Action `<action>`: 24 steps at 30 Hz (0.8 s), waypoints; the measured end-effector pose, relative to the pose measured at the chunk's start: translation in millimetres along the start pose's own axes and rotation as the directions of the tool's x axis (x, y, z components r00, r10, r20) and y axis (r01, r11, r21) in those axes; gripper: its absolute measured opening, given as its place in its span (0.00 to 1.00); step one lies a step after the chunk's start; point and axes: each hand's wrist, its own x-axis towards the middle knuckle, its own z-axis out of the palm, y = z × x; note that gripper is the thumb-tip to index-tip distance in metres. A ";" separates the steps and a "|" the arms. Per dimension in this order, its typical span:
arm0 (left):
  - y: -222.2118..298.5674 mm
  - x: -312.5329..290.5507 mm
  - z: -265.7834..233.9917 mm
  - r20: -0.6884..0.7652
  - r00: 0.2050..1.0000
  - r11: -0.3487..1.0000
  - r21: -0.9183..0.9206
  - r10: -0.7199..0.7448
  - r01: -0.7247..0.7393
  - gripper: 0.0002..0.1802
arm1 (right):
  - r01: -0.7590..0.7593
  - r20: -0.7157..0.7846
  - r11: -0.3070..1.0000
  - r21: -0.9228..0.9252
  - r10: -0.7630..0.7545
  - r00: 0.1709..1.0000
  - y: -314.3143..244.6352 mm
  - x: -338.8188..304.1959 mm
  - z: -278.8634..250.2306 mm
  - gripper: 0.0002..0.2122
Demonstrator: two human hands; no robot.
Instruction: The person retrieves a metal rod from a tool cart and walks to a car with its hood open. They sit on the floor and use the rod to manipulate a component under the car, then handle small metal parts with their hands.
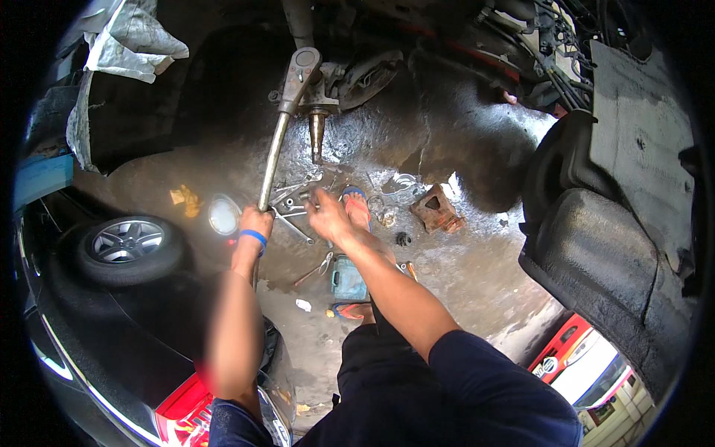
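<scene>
The left hand [255, 223] clenches the near end of a long steel ratchet wrench [275, 156], probably for leverage. Its head overlaps a metal axle assembly [317, 130]; from here I cannot tell whether they join. The right hand [329, 217] is curled near loose spanners [295, 226]; whether it grips anything is unclear. The spanners lie away from the floor's [477, 261] edges, perhaps for easy reach, while a teal case [348, 277] sits between the person's sandalled feet [357, 208].

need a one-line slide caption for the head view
Left hand grips a long-handled ratchet, right hand held out over wrenches scattered on the stained floor.
</scene>
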 end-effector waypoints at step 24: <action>16.1 -19.0 -4.8 0.035 0.999 0.997 -0.081 -0.006 0.009 0.16 | -0.833 0.866 0.243 0.497 -0.203 0.457 -10.1 -220.0 221.6 0.33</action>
